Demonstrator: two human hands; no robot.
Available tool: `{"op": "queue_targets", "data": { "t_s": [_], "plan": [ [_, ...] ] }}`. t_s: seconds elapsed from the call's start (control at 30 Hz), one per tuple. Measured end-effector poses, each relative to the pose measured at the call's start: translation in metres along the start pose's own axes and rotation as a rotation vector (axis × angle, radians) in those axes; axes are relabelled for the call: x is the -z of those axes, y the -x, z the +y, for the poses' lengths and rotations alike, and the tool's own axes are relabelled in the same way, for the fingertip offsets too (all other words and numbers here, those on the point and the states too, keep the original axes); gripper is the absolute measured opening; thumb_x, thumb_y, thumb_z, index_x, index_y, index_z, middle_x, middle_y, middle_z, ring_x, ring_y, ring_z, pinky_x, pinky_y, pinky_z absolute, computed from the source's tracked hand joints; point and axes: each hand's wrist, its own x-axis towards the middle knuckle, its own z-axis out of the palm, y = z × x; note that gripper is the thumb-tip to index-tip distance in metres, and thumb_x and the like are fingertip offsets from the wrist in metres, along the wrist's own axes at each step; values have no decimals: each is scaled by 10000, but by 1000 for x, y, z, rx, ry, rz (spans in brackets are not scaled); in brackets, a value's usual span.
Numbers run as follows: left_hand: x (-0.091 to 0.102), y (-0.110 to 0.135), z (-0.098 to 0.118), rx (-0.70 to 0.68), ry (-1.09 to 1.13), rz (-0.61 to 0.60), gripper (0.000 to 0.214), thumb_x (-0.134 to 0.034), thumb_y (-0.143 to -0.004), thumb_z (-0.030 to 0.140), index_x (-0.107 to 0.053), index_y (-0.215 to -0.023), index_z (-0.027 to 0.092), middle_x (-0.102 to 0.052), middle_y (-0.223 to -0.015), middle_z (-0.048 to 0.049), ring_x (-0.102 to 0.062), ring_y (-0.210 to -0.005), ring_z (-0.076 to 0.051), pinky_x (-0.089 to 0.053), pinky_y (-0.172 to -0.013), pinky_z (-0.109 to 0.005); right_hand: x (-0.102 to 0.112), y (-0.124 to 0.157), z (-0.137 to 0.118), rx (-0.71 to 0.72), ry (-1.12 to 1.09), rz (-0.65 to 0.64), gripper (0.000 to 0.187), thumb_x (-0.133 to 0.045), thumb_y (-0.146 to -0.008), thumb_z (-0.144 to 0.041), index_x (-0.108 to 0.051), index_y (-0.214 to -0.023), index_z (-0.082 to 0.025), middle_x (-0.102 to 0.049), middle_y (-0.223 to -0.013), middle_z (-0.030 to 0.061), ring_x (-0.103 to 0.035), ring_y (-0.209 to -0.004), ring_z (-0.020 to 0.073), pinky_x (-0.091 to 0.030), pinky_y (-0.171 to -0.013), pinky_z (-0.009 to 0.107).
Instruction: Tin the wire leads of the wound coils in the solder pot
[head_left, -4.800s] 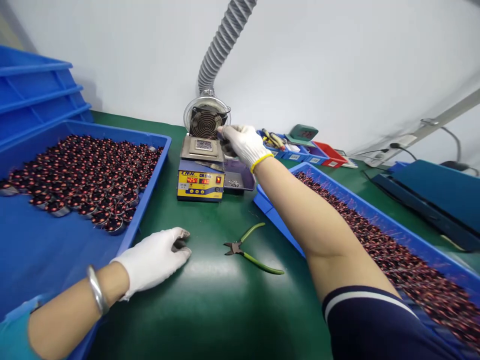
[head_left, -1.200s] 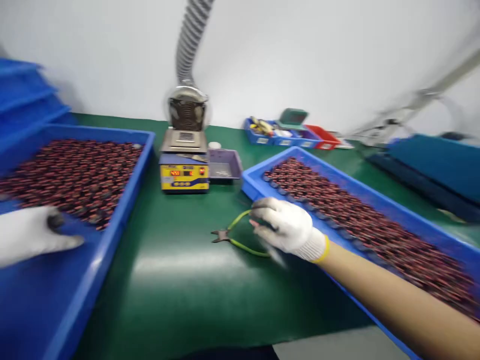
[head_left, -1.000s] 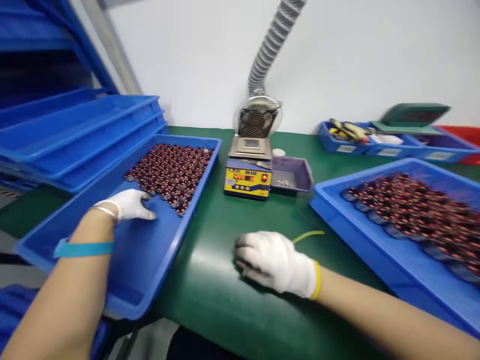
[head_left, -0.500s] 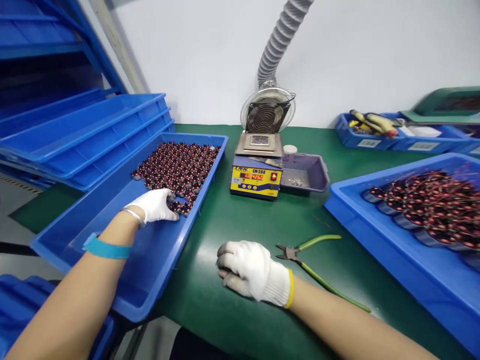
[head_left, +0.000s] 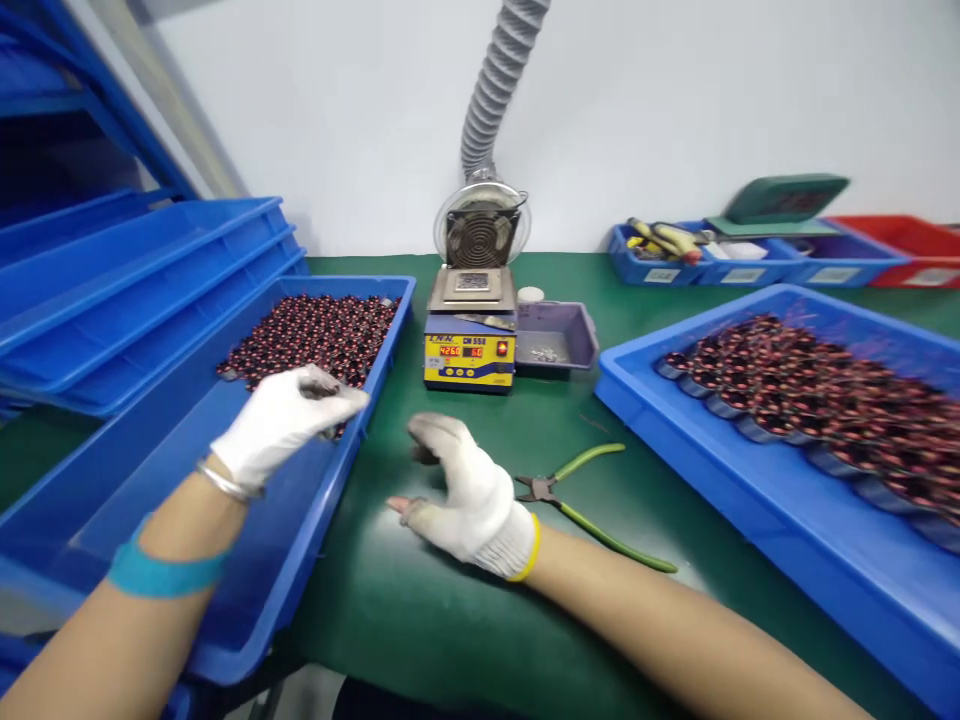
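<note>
My left hand (head_left: 279, 422), in a white glove, hovers over the right rim of the left blue tray (head_left: 352, 455). Its fingers are pinched on a small dark coil part taken from the heap of red-and-black coils (head_left: 315, 328) in that tray. My right hand (head_left: 465, 492), also gloved, is raised on its edge over the green mat with fingers curved apart and the palm facing left, holding nothing. Green-handled cutters (head_left: 592, 500) lie on the mat just right of that hand.
A yellow-fronted solder pot (head_left: 469, 345) with a fume fan (head_left: 480, 232) and hose stands at the back centre, with a small grey tray (head_left: 561, 340) beside it. A second blue tray (head_left: 637, 405) of coils fills the right. Stacked blue trays (head_left: 142, 290) rise left; small bins (head_left: 750, 262) sit back right.
My left hand has lifted off the coil heap and come right toward the tray rim with a part. My right hand has risen from lying flat and opened. The view swung slightly right.
</note>
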Motion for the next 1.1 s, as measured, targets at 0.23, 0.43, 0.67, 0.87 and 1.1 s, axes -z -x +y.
{"op": "queue_targets", "data": {
  "t_s": [0.23,0.43,0.67,0.87,1.1],
  "plan": [
    [-68,28,45,12,47,-71,354,-697,-523,476,-486,-556,193,-551,-497,33,-536,-530,-144,-386,-468,-229,2,-13,0,-269,-58,79,401,-663,-637,-249,-567,-1026,-234,-634,-1019,33,-616,-933,188,-507,-857,333],
    [-66,27,34,-2,375,-208,472,-729,-536,503,-539,-817,175,-670,-709,-12,-632,-656,-178,-503,-597,-268,18,-21,21,-559,-606,21,489,-709,-598,-272,-559,-1055,-184,-638,-1034,57,-634,-858,180,-536,-748,318],
    [-68,28,36,13,583,-469,653,-716,-610,469,-507,-1174,215,-664,-1085,-44,-638,-960,-223,-525,-817,-315,39,-30,24,-580,-803,-66,546,-735,-627,-334,-558,-1127,-202,-640,-967,31,-620,-827,154,-509,-779,313],
    [-77,27,21,30,255,-586,933,-644,-619,597,-318,-1387,179,-518,-1308,-123,-543,-1136,-267,-469,-926,-358,68,-74,28,-562,-640,82,564,-685,-683,-393,-465,-1168,-206,-603,-795,-6,-616,-648,122,-508,-572,254],
    [-76,31,20,-169,-261,-622,845,-573,-613,645,-450,-1330,215,-500,-1334,-101,-495,-1173,-343,-427,-950,-420,115,-184,59,-682,-95,227,307,-535,-796,-466,-539,-826,-160,-550,-605,6,-534,-451,89,-446,-424,210]
  ]
}}
